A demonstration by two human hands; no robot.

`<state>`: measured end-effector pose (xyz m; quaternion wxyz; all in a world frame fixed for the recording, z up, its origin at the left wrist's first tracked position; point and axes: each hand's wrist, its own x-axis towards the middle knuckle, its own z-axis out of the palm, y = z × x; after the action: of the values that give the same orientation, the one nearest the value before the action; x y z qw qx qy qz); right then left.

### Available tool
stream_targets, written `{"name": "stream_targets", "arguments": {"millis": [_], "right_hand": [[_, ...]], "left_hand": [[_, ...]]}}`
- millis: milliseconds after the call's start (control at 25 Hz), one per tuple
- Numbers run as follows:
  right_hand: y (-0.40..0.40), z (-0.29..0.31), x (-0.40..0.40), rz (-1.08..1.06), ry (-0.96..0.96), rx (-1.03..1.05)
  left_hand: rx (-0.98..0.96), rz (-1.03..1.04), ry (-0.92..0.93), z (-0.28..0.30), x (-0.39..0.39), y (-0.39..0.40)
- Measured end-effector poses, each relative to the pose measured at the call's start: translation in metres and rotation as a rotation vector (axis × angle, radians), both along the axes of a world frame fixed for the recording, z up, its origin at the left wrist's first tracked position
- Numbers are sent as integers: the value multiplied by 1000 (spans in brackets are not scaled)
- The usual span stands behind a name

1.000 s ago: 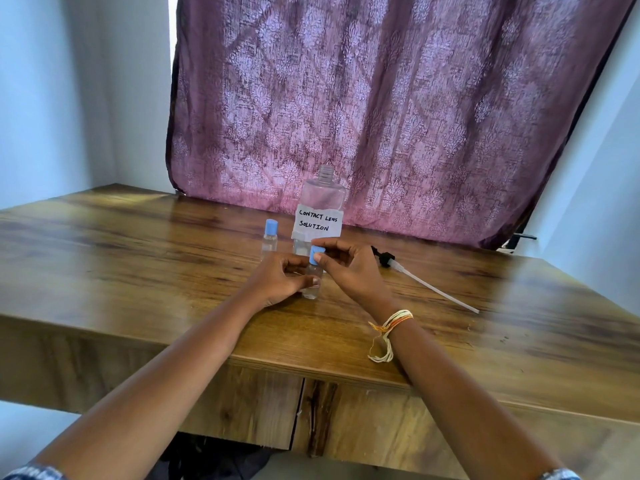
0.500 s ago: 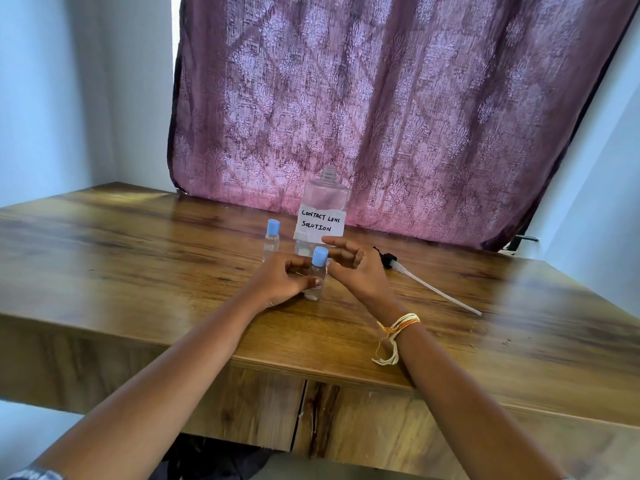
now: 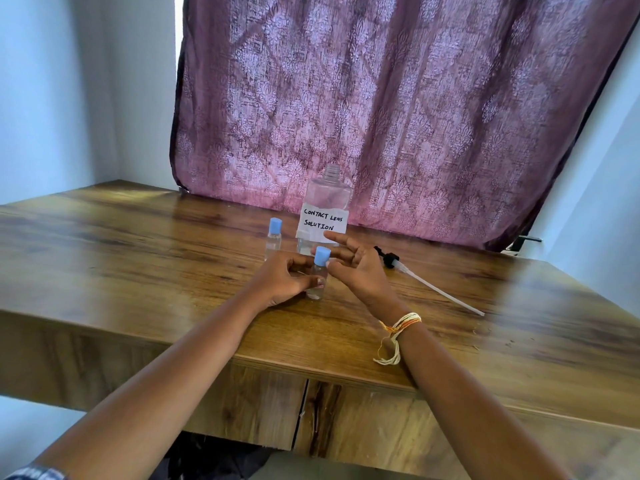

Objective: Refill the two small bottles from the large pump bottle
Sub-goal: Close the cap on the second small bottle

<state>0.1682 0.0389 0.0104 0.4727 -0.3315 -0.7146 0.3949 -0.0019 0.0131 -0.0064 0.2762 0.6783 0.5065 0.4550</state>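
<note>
A small clear bottle with a blue cap (image 3: 319,276) stands on the wooden table (image 3: 145,265). My left hand (image 3: 282,280) grips its body from the left. My right hand (image 3: 356,268) hovers just right of the cap, fingers spread, holding nothing. A second small blue-capped bottle (image 3: 274,237) stands farther back to the left. Behind both stands the large clear bottle (image 3: 325,213), its neck bare, with a paper label reading "CONTACT LENS SOLUTION". Its pump head with the long white tube (image 3: 426,284) lies on the table to the right.
A purple patterned curtain (image 3: 398,109) hangs right behind the large bottle. The table's front edge (image 3: 311,368) runs below my forearms. Pale walls close in on the left and right.
My right hand has let go of the near bottle's blue cap and opened, drawing slightly to the right. My left hand has stayed on the bottle.
</note>
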Motion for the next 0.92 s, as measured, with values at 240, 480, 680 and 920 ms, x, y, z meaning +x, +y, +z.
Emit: {"name": "stream_targets", "arguments": {"millis": [240, 480, 680, 920], "right_hand": [[2, -2, -4, -48, -12, 10], [3, -1, -2, 19, 37, -15], [2, -2, -5, -40, -13, 43], [4, -2, -1, 81, 26, -11]], "left_hand": [[16, -12, -1, -1, -1, 1], [0, -10, -23, -4, -2, 6], [21, -13, -24, -3, -1, 3], [5, 0, -27, -5, -2, 6]]}}
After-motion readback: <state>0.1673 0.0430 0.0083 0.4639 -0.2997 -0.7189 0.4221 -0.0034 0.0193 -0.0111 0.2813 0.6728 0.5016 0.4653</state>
